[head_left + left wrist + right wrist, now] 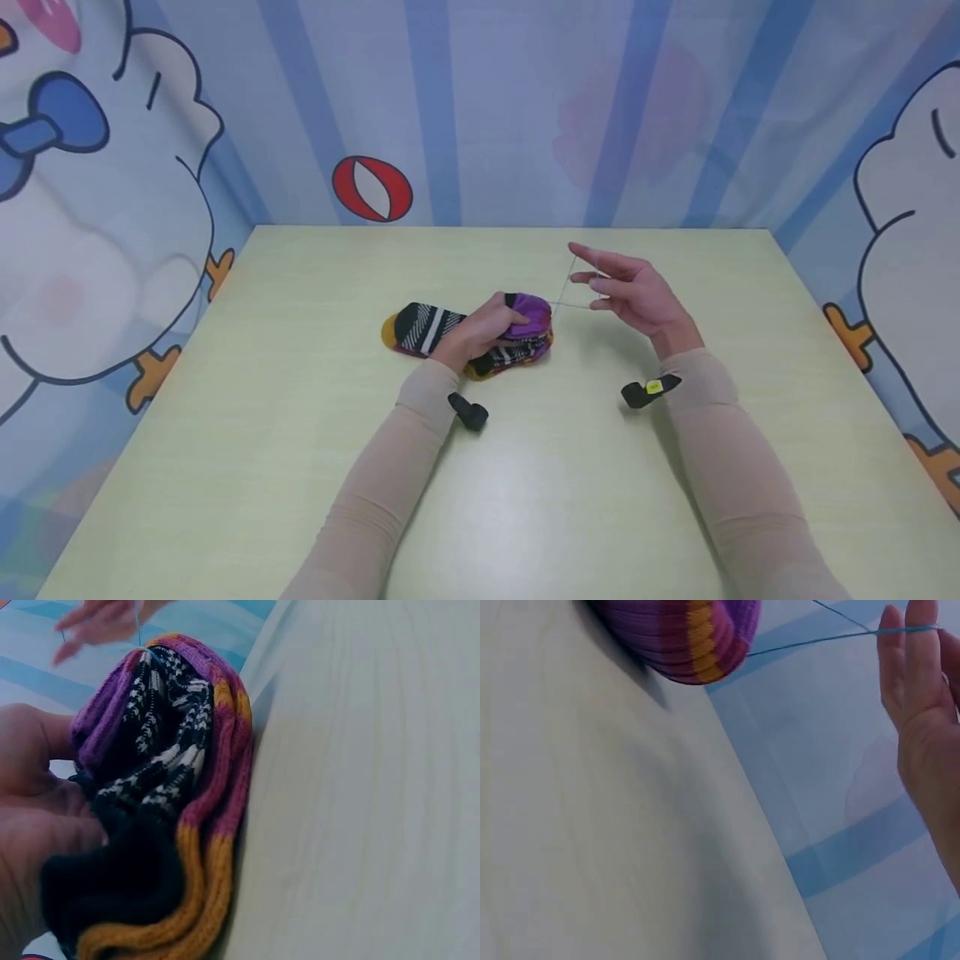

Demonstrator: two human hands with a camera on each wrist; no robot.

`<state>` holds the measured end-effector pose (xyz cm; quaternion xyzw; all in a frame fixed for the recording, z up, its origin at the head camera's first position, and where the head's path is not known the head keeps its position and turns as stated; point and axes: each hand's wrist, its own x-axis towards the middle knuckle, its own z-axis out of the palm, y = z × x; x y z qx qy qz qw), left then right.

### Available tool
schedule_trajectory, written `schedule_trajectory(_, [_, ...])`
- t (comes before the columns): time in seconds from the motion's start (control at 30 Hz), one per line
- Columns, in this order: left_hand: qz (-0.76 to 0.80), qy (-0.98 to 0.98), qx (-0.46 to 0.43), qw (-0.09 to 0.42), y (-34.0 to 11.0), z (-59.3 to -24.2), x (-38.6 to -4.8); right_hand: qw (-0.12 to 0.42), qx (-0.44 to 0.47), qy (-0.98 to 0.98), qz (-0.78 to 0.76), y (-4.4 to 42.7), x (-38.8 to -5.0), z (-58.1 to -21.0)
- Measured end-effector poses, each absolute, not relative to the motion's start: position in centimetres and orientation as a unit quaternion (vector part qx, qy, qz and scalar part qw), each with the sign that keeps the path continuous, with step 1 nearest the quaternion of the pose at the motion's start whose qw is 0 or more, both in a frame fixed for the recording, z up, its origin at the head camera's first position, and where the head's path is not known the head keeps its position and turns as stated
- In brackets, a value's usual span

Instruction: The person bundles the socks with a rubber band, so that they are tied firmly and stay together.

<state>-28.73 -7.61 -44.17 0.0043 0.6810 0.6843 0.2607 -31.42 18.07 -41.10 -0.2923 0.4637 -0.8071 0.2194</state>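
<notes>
My left hand [480, 329] grips a folded bundle of knitted socks [422, 327] on the table, black and white with purple and mustard parts. The thumb lies over the purple part; a mustard toe points left. From the right end of the bundle, a thin teal rubber band [817, 643] runs to my right hand [640, 293], stretched over its spread, mostly straight fingers. That hand is raised off the table, apart from the socks. In the left wrist view, the layered sock edges [210, 810] show close up, and the band crosses the bundle's far end.
A pale wooden table [315, 275] lies under both arms. Behind its back edge hangs a blue striped cloth [495, 125] with cartoon figures. Each wrist carries a small black camera, one on the left wrist [468, 412] and one on the right [639, 394].
</notes>
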Motion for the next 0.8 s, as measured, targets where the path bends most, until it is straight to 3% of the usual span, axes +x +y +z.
schedule_trajectory(0.17, [0.683, 0.683, 0.002, 0.260, -7.5, -44.1, -28.6, 0.198, -0.239, 0.522, -0.794, 15.9, -31.6, -42.6])
schedule_trajectory(0.47, [0.673, 0.695, 0.007, 0.255, -7.6, -44.0, -28.5, 0.141, -0.251, 0.660, -0.694, 13.8, -31.2, -43.0])
schedule_trajectory(0.8, [0.693, 0.681, 0.009, 0.235, -7.4, -44.2, -28.5, 0.152, -0.316, 0.792, -0.500, 13.0, -30.2, -42.3])
